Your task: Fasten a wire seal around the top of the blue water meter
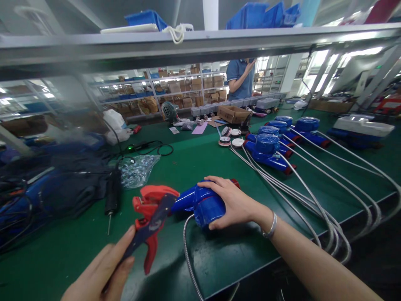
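Low centre of the frame, the right hand (233, 203) is clamped over the blue water meter (200, 203) on the green bench (194, 159). Lower left, the left hand (102, 274) grips the red cutter (151, 217) (its nose touching the meter's end).

No legible text, label or number anywhere; all markings too blurred.

A factory assembly workshop: green workbench (200, 167), stocked shelving (175, 90), rows of blue meters (275, 138).
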A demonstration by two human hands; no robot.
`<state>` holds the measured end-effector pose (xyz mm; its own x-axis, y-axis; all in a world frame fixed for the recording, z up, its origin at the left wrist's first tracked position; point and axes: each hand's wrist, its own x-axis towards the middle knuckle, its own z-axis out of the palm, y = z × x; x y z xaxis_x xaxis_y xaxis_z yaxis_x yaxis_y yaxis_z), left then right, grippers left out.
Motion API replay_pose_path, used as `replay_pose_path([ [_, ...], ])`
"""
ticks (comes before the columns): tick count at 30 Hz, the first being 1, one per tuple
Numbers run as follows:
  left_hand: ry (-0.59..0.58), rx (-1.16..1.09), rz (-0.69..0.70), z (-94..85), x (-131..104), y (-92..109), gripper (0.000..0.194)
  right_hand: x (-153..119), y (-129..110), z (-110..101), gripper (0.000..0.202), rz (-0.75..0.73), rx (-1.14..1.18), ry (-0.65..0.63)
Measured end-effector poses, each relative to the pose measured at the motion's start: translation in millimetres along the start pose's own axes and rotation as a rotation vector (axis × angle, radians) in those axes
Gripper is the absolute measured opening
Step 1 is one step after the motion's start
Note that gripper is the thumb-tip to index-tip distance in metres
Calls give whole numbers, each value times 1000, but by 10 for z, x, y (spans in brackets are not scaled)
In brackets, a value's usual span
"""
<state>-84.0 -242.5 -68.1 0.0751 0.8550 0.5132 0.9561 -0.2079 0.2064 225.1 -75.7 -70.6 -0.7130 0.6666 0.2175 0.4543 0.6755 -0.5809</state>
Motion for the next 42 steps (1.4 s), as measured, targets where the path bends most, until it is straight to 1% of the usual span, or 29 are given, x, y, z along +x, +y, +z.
replay_pose_path([
  [2, -9, -59, -153, 37, 186, -14, 50, 29, 8, -30, 104, 3, 4, -24],
  [3, -36, -94, -239, 79, 299, -41, 49, 56, 15, -55, 104, 0, 5, -48],
  [6, -196, -263, -489, 286, 644, -219, 57, 197, 48, -170, 104, -34, 4, -149],
  [8, -312, -335, -574, 456, 828, -377, 62, 324, 73, -242, 99, -40, 20, -170],
  [9, -353, -331, -581, 536, 899, -444, 61, 388, 83, -258, 94, -23, 34, -134],
  [10, -371, -303, -573, 606, 955, -491, 58, 449, 92, -254, 88, 9, 50, -56],
  [11, -367, -261, -555, 663, 997, -512, 54, 502, 100, -224, 80, 46, 66, 60],
  [12, -339, -214, -525, 705, 1027, -503, 51, 544, 105, -168, 72, 80, 83, 198],
  [14, -254, -175, -421, 748, 1049, -400, 46, 592, 112, 20, 59, 116, 144, 454],
  [15, -228, -192, -348, 756, 1043, -315, 44, 598, 116, 140, 56, 112, 199, 528],
  [16, -224, -233, -271, 761, 1027, -218, 43, 595, 121, 268, 56, 104, 276, 551],
  [17, -240, -295, -206, 766, 1003, -118, 42, 587, 128, 395, 58, 103, 365, 529],
  [19, -280, -410, -135, 783, 934, 65, 41, 571, 151, 615, 63, 118, 522, 440],
  [20, -293, -445, -115, 793, 895, 136, 40, 570, 167, 698, 67, 127, 563, 402],
  [22, -309, -476, -69, 810, 824, 217, 39, 583, 209, 801, 74, 144, 579, 366],
  [24, -313, -469, -28, 812, 789, 203, 36, 611, 249, 833, 78, 166, 566, 366],
  [26, -261, -402, -37, 791, 826, 75, 33, 633, 273, 824, 78, 200, 589, 362],
  [27, -212, -342, -72, 772, 878, -34, 32, 639, 275, 816, 77, 218, 609, 355],
  [28, -164, -249, -129, 750, 954, -172, 31, 640, 271, 810, 77, 235, 628, 346],
  [30, -97, -23, -273, 705, 1157, -515, 34, 632, 246, 820, 76, 268, 656, 336],
  [31, -109, 134, -340, 689, 1271, -702, 35, 625, 227, 838, 75, 285, 666, 337],
  [32, -122, 208, -384, 683, 1383, -887, 36, 617, 205, 864, 74, 302, 672, 348],
  [34, -163, 306, -449, 711, 1574, -1209, 37, 600, 161, 927, 72, 324, 670, 383],
  [35, -196, 335, -473, 745, 1646, -1330, 37, 591, 141, 958, 71, 329, 660, 398],
  [36, -232, 360, -493, 790, 1700, -1420, 37, 583, 125, 983, 70, 328, 643, 413],
  [38, -302, 394, -513, 896, 1760, -1521, 35, 570, 109, 1006, 68, 321, 606, 446],
  [40, -348, 406, -506, 995, 1774, -1560, 33, 564, 117, 992, 67, 311, 582, 469],
  [42, -366, 400, -491, 1067, 1766, -1595, 35, 565, 138, 955, 66, 298, 568, 478],
])
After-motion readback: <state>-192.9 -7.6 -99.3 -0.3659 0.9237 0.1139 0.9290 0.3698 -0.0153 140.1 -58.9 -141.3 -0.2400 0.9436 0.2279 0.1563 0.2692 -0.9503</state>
